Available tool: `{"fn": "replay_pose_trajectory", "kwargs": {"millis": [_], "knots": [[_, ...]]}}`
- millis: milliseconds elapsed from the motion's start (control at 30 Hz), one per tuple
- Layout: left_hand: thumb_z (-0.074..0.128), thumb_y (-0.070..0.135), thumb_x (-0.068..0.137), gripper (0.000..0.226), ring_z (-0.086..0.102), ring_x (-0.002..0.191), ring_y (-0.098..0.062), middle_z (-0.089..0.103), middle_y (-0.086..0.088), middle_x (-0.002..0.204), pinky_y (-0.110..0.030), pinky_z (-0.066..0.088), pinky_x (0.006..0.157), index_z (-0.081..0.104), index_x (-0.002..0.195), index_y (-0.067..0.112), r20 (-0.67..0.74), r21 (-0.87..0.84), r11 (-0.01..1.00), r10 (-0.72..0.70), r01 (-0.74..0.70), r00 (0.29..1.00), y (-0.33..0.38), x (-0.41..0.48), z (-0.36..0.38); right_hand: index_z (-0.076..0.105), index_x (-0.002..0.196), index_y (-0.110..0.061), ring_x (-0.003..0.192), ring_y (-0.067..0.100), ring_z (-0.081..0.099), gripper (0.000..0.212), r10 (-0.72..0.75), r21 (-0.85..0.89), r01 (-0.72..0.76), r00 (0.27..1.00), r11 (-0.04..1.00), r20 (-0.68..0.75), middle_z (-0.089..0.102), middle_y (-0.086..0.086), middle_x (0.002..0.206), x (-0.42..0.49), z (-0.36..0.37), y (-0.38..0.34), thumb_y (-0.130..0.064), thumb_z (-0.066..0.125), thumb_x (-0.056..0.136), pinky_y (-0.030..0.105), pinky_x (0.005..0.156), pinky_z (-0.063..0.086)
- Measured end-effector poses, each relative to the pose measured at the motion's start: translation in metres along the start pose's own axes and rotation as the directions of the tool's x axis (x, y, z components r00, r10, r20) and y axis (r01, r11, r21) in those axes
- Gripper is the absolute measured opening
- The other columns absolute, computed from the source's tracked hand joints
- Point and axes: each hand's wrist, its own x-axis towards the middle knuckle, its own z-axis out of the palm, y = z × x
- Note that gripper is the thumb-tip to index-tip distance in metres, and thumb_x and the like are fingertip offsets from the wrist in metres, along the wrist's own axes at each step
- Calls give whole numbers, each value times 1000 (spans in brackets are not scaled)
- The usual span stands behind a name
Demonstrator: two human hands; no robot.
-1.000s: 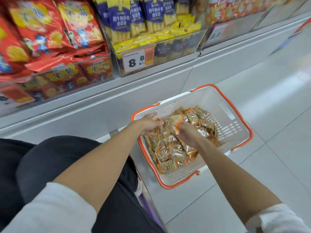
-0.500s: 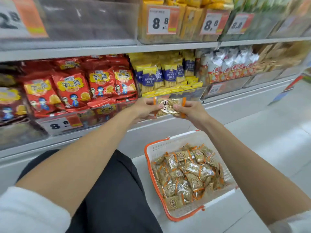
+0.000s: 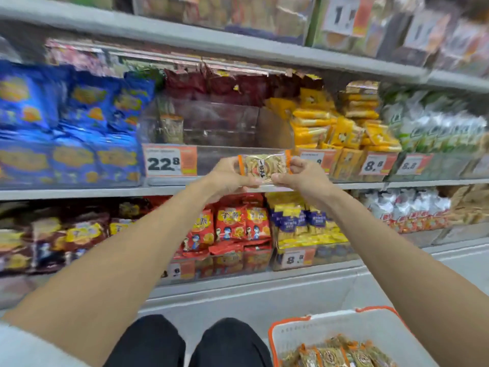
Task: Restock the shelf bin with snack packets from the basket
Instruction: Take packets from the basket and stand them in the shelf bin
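Note:
A small clear snack packet (image 3: 264,165) with orange ends is stretched between both hands. My left hand (image 3: 227,178) pinches its left end and my right hand (image 3: 301,176) pinches its right end. The packet sits just in front of a clear plastic shelf bin (image 3: 219,128) on the middle shelf, which holds a few packets (image 3: 172,128) at its left side. At the bottom right, on the floor, stands the white basket (image 3: 317,332) with an orange rim, filled with several more packets (image 3: 336,353).
A 22.8 price tag (image 3: 169,161) hangs on the bin's front. Blue bags (image 3: 71,123) fill the bin to the left, yellow packs (image 3: 344,123) the one to the right. Red bags (image 3: 230,229) line the lower shelf. My knees (image 3: 185,343) are in dark trousers below.
Both hands took a packet out of the basket and lifted it from the lower shelf level up to the middle shelf bin. The view tilted upward with them.

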Motion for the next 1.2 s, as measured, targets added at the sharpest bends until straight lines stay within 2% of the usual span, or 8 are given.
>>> {"fn": "replay_pose_trajectory", "kwargs": {"millis": [133,267,533,733,833,967,1100,1200], "knots": [[83,10,72,36,71,85,-16,74,-7,98,-20,55,61,66,104,14,-25,120,992,33,-30,999,33,13,-49,67,106,-11,104,18,66,39,-68,-43,70,997,997,30,70,8,108,38,24,-31,-7,85,71,22,74,56],[84,13,73,50,69,90,-20,65,-8,112,-36,60,69,59,116,15,-69,157,987,38,-26,997,67,40,-92,65,104,-3,66,2,64,32,-200,-64,204,978,977,65,68,4,86,79,49,-68,13,70,78,16,63,55],[77,16,80,36,65,91,-16,68,-10,110,-24,55,76,66,114,9,-124,548,832,180,-84,976,91,101,-172,59,115,-12,78,18,66,54,-266,-110,274,960,955,84,70,8,97,164,103,-98,8,78,68,34,74,58],[74,6,83,18,68,85,-17,68,-9,99,-26,60,73,64,98,10,-52,499,866,-10,35,999,71,132,-201,63,109,-17,83,20,68,52,-249,-114,265,958,958,141,72,14,98,204,118,-85,5,82,67,33,73,59],[71,13,86,21,65,94,-14,68,0,100,-27,56,83,67,107,15,-65,612,790,74,-19,995,64,150,-210,58,117,-18,90,19,66,58,-215,-214,263,951,941,224,70,6,101,220,120,-80,-2,85,68,22,70,55],[73,9,83,18,58,69,10,66,15,78,-5,42,63,75,100,15,28,679,717,185,-155,982,62,163,-211,69,109,-5,86,15,63,38,-161,-412,299,927,861,339,71,10,95,239,130,-76,-6,82,73,28,74,50],[84,18,72,38,67,93,-12,69,4,93,-28,53,87,70,107,17,-54,655,743,227,-137,972,62,177,-215,69,76,-7,76,13,56,12,-9,-497,220,920,839,391,63,0,74,257,151,-57,-7,80,73,29,73,45],[83,38,72,60,60,104,-14,61,4,109,-32,49,94,59,124,20,-59,813,582,111,-17,992,58,184,-230,69,85,-6,71,15,63,13,69,-429,71,951,900,301,66,8,77,266,169,-47,-1,78,77,27,76,56]]}}
